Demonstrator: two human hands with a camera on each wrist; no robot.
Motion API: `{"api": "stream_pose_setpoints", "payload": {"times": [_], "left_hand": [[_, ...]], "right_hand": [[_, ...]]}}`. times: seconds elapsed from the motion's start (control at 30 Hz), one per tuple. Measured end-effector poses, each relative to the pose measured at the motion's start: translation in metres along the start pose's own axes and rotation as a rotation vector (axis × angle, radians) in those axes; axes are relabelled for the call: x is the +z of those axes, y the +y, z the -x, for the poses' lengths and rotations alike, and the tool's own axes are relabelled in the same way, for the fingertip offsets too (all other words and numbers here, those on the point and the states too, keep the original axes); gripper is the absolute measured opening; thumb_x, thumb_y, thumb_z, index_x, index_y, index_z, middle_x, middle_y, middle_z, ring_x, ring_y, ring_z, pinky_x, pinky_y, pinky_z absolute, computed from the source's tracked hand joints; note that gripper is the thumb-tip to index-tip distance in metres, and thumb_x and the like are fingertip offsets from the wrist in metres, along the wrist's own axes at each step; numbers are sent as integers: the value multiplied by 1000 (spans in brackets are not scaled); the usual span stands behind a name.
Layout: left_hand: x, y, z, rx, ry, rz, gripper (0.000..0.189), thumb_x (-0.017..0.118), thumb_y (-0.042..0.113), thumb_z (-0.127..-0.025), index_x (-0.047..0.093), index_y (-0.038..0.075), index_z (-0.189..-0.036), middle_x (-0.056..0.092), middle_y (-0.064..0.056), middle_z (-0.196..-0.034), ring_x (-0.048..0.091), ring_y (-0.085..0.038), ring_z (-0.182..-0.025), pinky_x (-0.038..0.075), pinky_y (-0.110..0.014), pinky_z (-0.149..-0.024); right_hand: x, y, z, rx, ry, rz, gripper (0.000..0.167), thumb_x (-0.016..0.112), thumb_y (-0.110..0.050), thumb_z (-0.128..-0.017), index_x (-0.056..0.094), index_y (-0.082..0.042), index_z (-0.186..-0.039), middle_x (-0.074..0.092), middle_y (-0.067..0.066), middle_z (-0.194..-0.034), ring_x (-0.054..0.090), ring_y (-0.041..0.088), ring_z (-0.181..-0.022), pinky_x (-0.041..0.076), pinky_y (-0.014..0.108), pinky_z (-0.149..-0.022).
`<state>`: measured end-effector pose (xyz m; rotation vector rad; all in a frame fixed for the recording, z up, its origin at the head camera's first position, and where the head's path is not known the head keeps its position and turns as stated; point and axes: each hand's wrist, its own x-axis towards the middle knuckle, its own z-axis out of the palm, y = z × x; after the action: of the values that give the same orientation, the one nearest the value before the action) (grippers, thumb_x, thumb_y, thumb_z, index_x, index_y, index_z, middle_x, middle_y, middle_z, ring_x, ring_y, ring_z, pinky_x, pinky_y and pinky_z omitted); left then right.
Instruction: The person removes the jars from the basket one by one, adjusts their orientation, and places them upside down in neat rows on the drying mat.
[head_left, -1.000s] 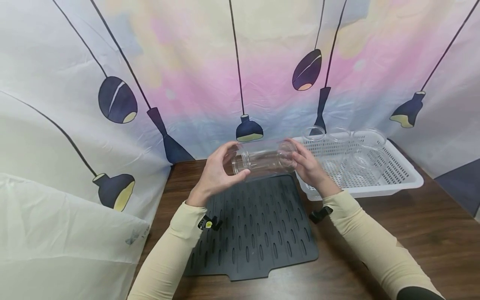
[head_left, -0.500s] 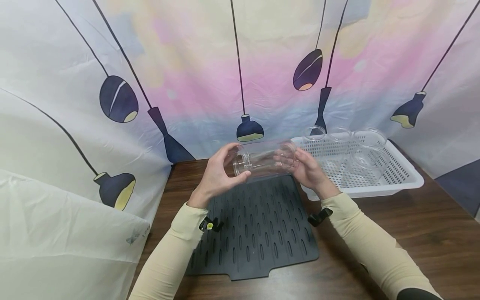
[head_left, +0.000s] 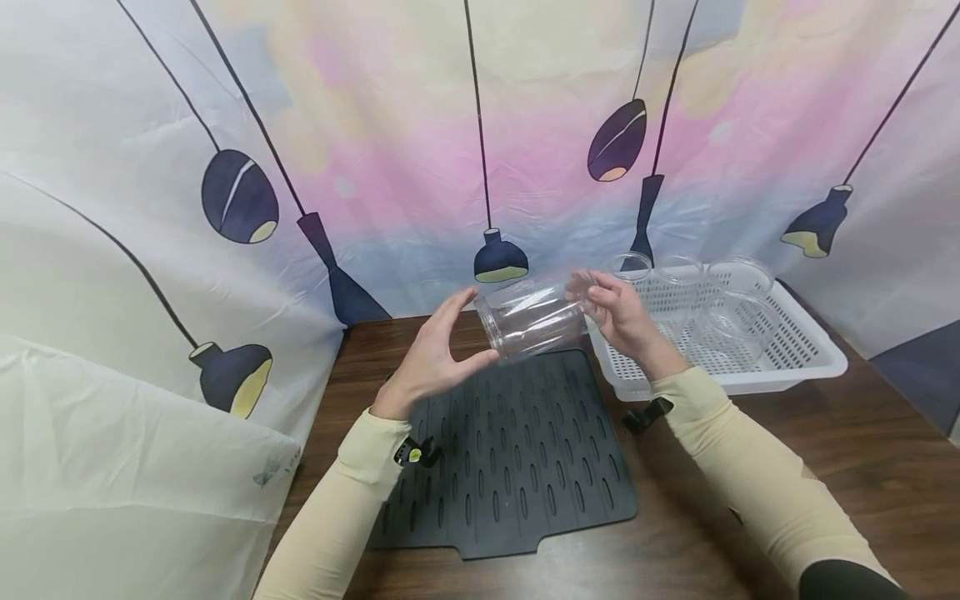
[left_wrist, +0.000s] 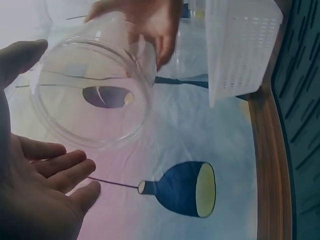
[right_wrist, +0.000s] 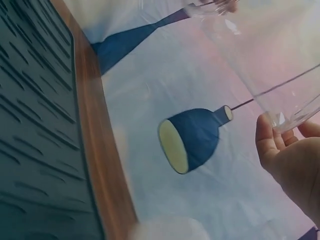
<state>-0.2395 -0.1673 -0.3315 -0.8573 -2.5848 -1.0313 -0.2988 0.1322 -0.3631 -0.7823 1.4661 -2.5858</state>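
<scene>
A clear jar [head_left: 534,323] with a ridged neck is held in the air on its side, tilted, above the far end of the dark mat. My right hand [head_left: 617,317] grips its closed end; in the right wrist view the fingers [right_wrist: 267,142] wrap that end. Around the jar's mouth [left_wrist: 92,95], my left hand [head_left: 437,354] spreads thumb and fingers apart. The left wrist view shows a gap between the jar's rim and the left fingers [left_wrist: 65,170], which hold nothing.
A white perforated basket [head_left: 806,379] at the right contains several clear jars [head_left: 738,329]. The dark ribbed mat [head_left: 510,467] lies on the wooden table [head_left: 862,467]. A printed curtain [head_left: 405,150] hangs behind and along the left side.
My left hand has let go of the jar's mouth, and the fingers are now clear of it. The right hand has tilted the jar, with its closed end raised and its mouth shifted right.
</scene>
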Motion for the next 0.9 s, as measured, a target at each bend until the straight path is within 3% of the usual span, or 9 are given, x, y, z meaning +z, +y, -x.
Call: {"api": "stream_pose_setpoints", "payload": {"times": [0.17, 0.27, 0.47, 0.67, 0.8, 0.9], "left_hand": [[-2, -7, 7, -86, -83, -69, 93, 65, 58, -85, 16, 27, -157, 20, -4, -162, 21, -27, -149, 29, -60, -113], [-3, -11, 11, -126, -121, -88, 94, 65, 58, -85, 13, 29, -157, 16, -4, -163, 20, -29, -149, 28, -61, -113], [-2, -25, 22, -180, -160, -119, 96, 66, 59, -84, 10, 30, -158, 14, -5, -164, 20, -31, -149, 28, -62, -112], [2, -42, 37, -216, -205, -153, 99, 66, 61, -84, 13, 23, -158, 12, -7, -164, 20, -33, -149, 29, -63, -111], [6, -54, 48, -224, -252, -177, 102, 66, 63, -83, 14, 17, -158, 12, -8, -164, 18, -31, -150, 29, -61, -112], [9, -60, 55, -228, -279, -203, 104, 66, 64, -82, 15, 14, -158, 13, -9, -164, 19, -31, -150, 31, -59, -112]], "right_hand": [[-5, -15, -9, 22, 22, 202, 62, 55, -6, -90, 32, 16, -144, 61, 4, -118, 60, 17, -104, 42, 23, -100], [-7, -23, -12, 20, 15, 297, 62, 56, -7, -91, 32, 16, -143, 60, 4, -118, 61, 15, -105, 41, 23, -101], [-9, -29, -16, 13, 24, 375, 58, 54, -2, -92, 32, 19, -141, 59, -1, -114, 61, 9, -104, 47, 18, -92], [-14, -35, -19, 33, 50, 539, 55, 58, -5, -93, 38, 13, -142, 55, 6, -120, 55, 9, -108, 46, 17, -92], [-16, -38, -20, 64, 48, 709, 58, 63, -16, -94, 43, 1, -145, 50, 17, -135, 49, 19, -120, 42, 28, -100], [-15, -40, -22, 71, 45, 801, 61, 66, -22, -92, 44, -3, -145, 49, 22, -137, 47, 29, -125, 40, 42, -105]]}}
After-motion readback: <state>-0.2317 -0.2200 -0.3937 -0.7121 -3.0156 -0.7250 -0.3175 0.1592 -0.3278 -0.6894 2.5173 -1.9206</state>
